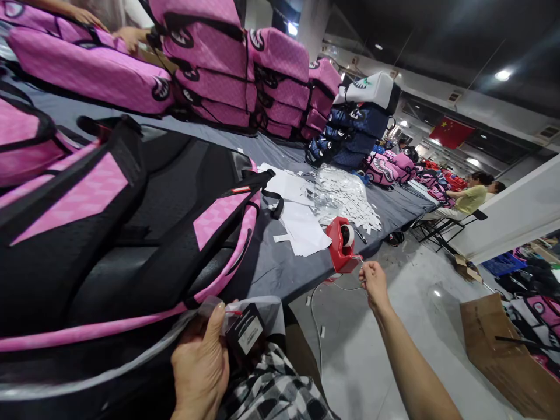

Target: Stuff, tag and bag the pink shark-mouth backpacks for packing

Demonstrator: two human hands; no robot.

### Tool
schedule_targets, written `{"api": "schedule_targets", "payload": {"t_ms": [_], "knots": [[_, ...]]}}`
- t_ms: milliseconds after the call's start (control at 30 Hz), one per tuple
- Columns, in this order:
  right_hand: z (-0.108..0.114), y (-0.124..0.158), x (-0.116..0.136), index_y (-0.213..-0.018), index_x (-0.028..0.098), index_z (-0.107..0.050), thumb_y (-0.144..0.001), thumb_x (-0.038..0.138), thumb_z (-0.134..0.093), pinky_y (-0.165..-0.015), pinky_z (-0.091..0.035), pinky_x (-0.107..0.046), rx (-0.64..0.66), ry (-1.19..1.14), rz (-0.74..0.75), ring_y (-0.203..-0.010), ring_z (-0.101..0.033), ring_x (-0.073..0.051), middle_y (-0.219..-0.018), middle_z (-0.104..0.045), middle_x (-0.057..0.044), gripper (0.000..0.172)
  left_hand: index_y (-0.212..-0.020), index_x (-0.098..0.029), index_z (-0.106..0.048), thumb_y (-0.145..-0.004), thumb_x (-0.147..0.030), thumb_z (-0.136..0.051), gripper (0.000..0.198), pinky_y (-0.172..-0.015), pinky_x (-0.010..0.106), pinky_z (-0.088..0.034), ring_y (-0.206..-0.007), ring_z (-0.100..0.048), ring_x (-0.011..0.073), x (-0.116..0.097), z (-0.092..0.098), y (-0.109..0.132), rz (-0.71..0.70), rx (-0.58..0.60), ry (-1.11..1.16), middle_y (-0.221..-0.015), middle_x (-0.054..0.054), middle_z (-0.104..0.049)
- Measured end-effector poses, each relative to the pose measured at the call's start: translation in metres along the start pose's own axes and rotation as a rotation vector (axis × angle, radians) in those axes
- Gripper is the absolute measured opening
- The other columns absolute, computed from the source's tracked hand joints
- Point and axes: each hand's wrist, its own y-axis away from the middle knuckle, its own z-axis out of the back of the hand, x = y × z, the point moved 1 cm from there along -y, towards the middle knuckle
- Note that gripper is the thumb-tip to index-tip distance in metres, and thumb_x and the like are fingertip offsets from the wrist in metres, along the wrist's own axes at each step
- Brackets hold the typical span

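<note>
The left hand (201,364) pinched a small black card swing tag with a white label (245,331), light and stiff and best gripped by its edges, just below the pink-and-black fabric backpack (131,233). The right hand (373,284) was fisted on a thin clear tape end (361,263) at the red plastic tape dispenser (342,245).

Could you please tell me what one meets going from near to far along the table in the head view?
left hand holding a black tag → pink and black backpack → red tape dispenser → pile of white slips → navy backpacks
</note>
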Motion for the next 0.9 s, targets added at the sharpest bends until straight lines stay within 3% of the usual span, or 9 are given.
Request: {"api": "schedule_targets", "payload": {"t_ms": [133,267,333,433,533,633,767,900], "knots": [[-0.042,0.041,-0.01,-0.065,0.026,-0.033,-0.072,0.06,-0.071,-0.034,-0.018,-0.016,0.216,-0.125,-0.123,-0.042,-0.02,-0.007,-0.053,-0.029,0.011,0.051,-0.085,-0.017,-0.07,-0.056,-0.038,-0.089,0.04,-0.089,0.035,-0.056,-0.078,-0.067,0.0156,0.008,0.004,-0.007,-0.068,0.018,-0.007,-0.086,-0.003,-0.072],[-0.112,0.095,0.021,-0.078,0.025,-0.043,-0.084,0.057,-0.065,-0.036,-0.018,-0.016,0.753,-0.311,-0.166,-0.044,-0.018,-0.007,-0.058,-0.032,0.01,0.04,-0.086,-0.015,-0.069,-0.056,-0.046,-0.088,0.048,-0.085,0.034,-0.052,-0.08,-0.066,0.0177,0.013,0.005,-0.005,-0.124,0.05,-0.039,-0.086,0.002,-0.072],[-0.14,0.114,0.048,-0.084,0.024,-0.048,-0.091,0.053,-0.059,-0.042,-0.026,-0.017,1.018,-0.261,0.004,-0.047,-0.027,-0.008,-0.061,-0.038,0.009,0.032,-0.086,-0.015,-0.069,-0.057,-0.048,-0.087,0.048,-0.083,0.034,-0.051,-0.078,-0.065,0.0183,0.012,0.002,-0.003,-0.172,0.078,-0.049,-0.084,0.002,-0.072],[-0.175,0.121,0.082,-0.085,0.021,-0.056,-0.096,0.041,-0.055,-0.058,-0.038,-0.021,1.202,0.043,0.498,-0.06,-0.043,-0.01,-0.069,-0.05,0.005,0.022,-0.086,-0.015,-0.069,-0.06,-0.048,-0.085,0.045,-0.085,0.033,-0.049,-0.083,-0.065,0.0195,0.008,-0.004,-0.003,-0.229,0.108,-0.019,-0.086,0.004,-0.073],[-0.201,0.115,0.094,-0.084,0.02,-0.058,-0.099,0.029,-0.047,-0.063,-0.039,-0.023,1.22,0.308,0.875,-0.065,-0.05,-0.012,-0.075,-0.057,0.002,0.02,-0.086,-0.015,-0.071,-0.063,-0.045,-0.083,0.04,-0.085,0.032,-0.048,-0.088,-0.066,0.0215,0.006,-0.006,-0.004,-0.257,0.124,-0.009,-0.089,0.005,-0.074],[-0.212,0.112,0.09,-0.086,0.02,-0.059,-0.1,0.021,-0.042,-0.061,-0.039,-0.023,1.145,0.478,1.097,-0.064,-0.053,-0.012,-0.076,-0.061,0.001,0.022,-0.087,-0.014,-0.072,-0.066,-0.043,-0.081,0.036,-0.084,0.032,-0.048,-0.086,-0.065,0.0211,0.008,-0.006,-0.005,-0.255,0.134,-0.028,-0.087,0.005,-0.074],[-0.213,0.115,0.08,-0.087,0.019,-0.059,-0.098,0.016,-0.047,-0.061,-0.039,-0.024,1.023,0.649,1.294,-0.066,-0.058,-0.014,-0.077,-0.065,-0.001,0.017,-0.09,-0.014,-0.072,-0.067,-0.044,-0.081,0.039,-0.085,0.032,-0.048,-0.086,-0.065,0.0211,0.012,-0.004,-0.008,-0.239,0.14,-0.002,-0.088,0.006,-0.074],[-0.216,0.117,0.077,-0.085,0.019,-0.059,-0.094,0.012,-0.051,-0.061,-0.04,-0.024,0.955,0.793,1.363,-0.07,-0.062,-0.016,-0.077,-0.066,-0.003,0.014,-0.093,-0.014,-0.072,-0.066,-0.045,-0.083,0.043,-0.091,0.034,-0.047,-0.092,-0.065,0.0228,0.013,-0.001,-0.008,-0.227,0.156,0.022,-0.094,0.007,-0.074]]}}
